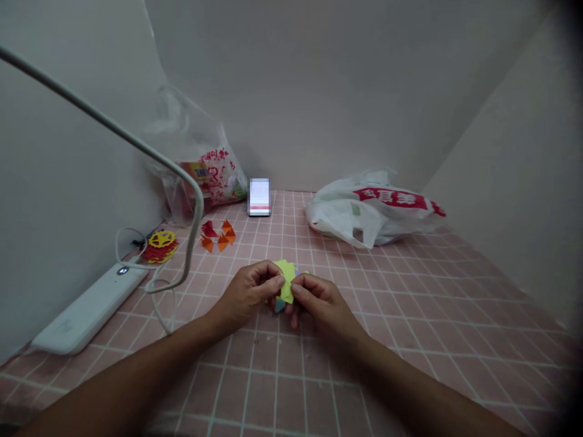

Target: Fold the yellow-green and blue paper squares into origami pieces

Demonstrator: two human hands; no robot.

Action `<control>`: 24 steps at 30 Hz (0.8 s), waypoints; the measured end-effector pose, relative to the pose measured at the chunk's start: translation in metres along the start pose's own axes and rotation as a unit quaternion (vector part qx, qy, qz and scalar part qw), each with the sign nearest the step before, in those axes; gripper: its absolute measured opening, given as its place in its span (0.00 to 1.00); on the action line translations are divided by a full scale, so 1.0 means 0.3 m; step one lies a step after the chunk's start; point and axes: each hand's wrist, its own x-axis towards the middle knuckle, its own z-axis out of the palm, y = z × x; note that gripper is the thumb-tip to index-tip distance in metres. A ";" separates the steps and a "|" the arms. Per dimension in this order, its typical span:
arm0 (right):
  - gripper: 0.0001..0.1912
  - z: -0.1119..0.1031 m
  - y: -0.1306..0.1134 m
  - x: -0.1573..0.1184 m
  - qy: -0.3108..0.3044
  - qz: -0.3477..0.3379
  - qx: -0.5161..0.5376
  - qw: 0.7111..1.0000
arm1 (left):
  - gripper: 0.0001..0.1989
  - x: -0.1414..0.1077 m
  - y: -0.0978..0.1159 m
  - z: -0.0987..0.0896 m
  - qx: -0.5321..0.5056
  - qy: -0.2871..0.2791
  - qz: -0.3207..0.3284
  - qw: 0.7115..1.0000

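Note:
A small piece of yellow paper (286, 281) is held up between both hands, near the middle of the view. My left hand (253, 291) pinches its left edge between thumb and fingers. On the other side, my right hand (320, 300) closes thumb and finger on the right edge. A bit of blue-green paper (279, 305) shows just below the yellow one, beside the left fingertips. More small coloured pieces show partly behind the right fingers, too hidden to make out.
Orange folded pieces (222, 241) and a red one (209, 229) lie left of centre. Yellow and red cut-outs (160, 246) sit near a white lamp base (91, 308) with a bent arm. Behind are a phone (259, 197) and plastic bags (368, 209) on the pink tiled surface (437, 297).

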 end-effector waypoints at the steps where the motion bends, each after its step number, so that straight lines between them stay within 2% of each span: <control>1: 0.16 0.001 -0.002 -0.001 0.000 -0.003 -0.005 1.000 | 0.10 -0.002 -0.001 0.000 0.003 -0.001 0.005 1.000; 11: 0.14 0.012 -0.014 -0.020 -0.002 -0.046 -0.029 0.999 | 0.09 -0.026 -0.002 0.016 0.050 -0.014 0.045 0.998; 18: 0.14 0.010 -0.014 -0.024 -0.027 -0.046 -0.042 0.998 | 0.10 -0.026 0.007 0.018 0.022 -0.016 0.051 0.998; 24: 0.12 0.016 -0.024 -0.026 -0.022 -0.043 -0.041 0.998 | 0.11 -0.026 0.009 0.019 -0.010 -0.017 0.044 0.999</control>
